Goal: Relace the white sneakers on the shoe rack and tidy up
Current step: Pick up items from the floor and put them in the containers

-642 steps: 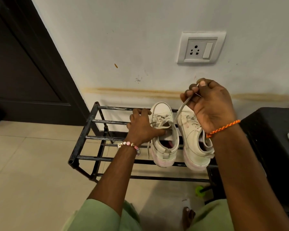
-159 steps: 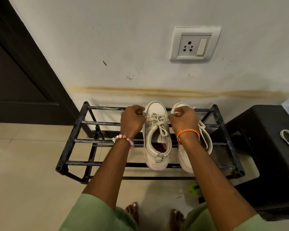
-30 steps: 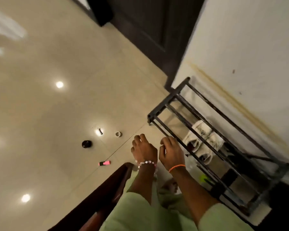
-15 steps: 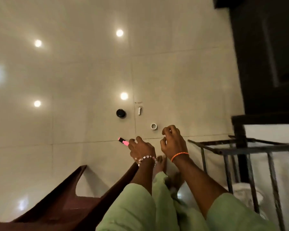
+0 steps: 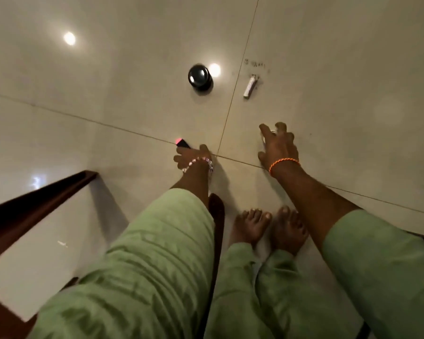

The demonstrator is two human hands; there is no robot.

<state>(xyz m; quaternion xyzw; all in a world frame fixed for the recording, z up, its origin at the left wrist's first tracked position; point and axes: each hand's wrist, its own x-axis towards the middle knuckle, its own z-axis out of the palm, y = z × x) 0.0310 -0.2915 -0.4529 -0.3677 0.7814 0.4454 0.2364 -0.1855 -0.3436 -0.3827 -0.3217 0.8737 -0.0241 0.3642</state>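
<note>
Left hand (image 5: 194, 159) low at floor tile (image 5: 132, 81), fingers hidden under wrist, grip unreadable; pink-tipped black stick (image 5: 182, 143) just beyond them. Black round knob (image 5: 199, 76) and small white tube (image 5: 249, 87) well beyond. Right hand (image 5: 278, 148) fingers spread, over small ring-like object, barely visible. Sneakers, rack out of view.

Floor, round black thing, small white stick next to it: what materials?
Floor: glazed tile, probably ceramic or stone; grout lines and mirror-like lamp reflections. Round black thing: glossy, likely plastic or coated metal, going by its sharp highlight. White stick: dull pale surface, maybe plastic or metal; too small to tell.
</note>
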